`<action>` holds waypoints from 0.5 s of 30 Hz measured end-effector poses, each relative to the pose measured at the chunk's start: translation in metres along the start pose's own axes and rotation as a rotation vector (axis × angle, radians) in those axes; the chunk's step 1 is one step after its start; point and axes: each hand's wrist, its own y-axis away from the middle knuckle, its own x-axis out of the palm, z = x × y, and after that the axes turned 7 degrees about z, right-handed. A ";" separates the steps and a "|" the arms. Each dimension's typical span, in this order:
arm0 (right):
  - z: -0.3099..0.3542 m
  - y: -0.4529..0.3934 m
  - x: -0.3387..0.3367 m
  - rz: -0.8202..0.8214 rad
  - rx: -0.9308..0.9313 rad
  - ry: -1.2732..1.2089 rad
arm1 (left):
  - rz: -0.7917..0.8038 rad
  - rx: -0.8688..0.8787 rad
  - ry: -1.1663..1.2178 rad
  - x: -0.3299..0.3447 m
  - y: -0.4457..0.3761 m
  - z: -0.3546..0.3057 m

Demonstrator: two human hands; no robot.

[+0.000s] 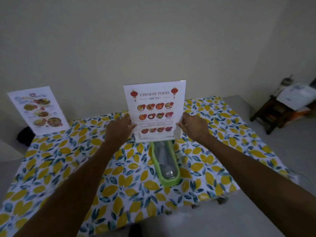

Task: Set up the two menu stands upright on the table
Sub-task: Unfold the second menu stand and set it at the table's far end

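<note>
A white Chinese food menu stand (pixel 155 110) stands upright at the middle of the table, facing me. My left hand (pixel 119 129) grips its left edge and my right hand (pixel 192 126) grips its right edge, thumbs on the front. A second menu stand (pixel 38 110) with food photos stands upright at the far left corner of the table, tilted slightly back, with no hand near it. The table wears a cloth (pixel 68 159) printed with yellow lemons and blue leaves.
A long green-rimmed clear case (pixel 165 161) lies on the cloth just in front of the held menu. The wall is close behind the table. A dark wooden stool (pixel 271 113) with papers on it stands on the floor at the right.
</note>
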 end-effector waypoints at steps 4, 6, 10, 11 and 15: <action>-0.049 0.012 -0.015 -0.023 0.079 0.006 | -0.005 0.094 0.049 0.011 -0.017 -0.049; -0.071 0.016 -0.020 -0.030 0.130 0.011 | 0.002 0.138 0.076 0.017 -0.029 -0.071; -0.108 0.017 -0.025 -0.050 0.227 0.021 | -0.004 0.237 0.092 0.031 -0.058 -0.105; -0.115 0.016 -0.026 -0.049 0.245 0.021 | 0.002 0.259 0.087 0.034 -0.065 -0.112; -0.140 0.007 -0.033 -0.044 0.291 0.047 | 0.012 0.318 0.079 0.042 -0.095 -0.136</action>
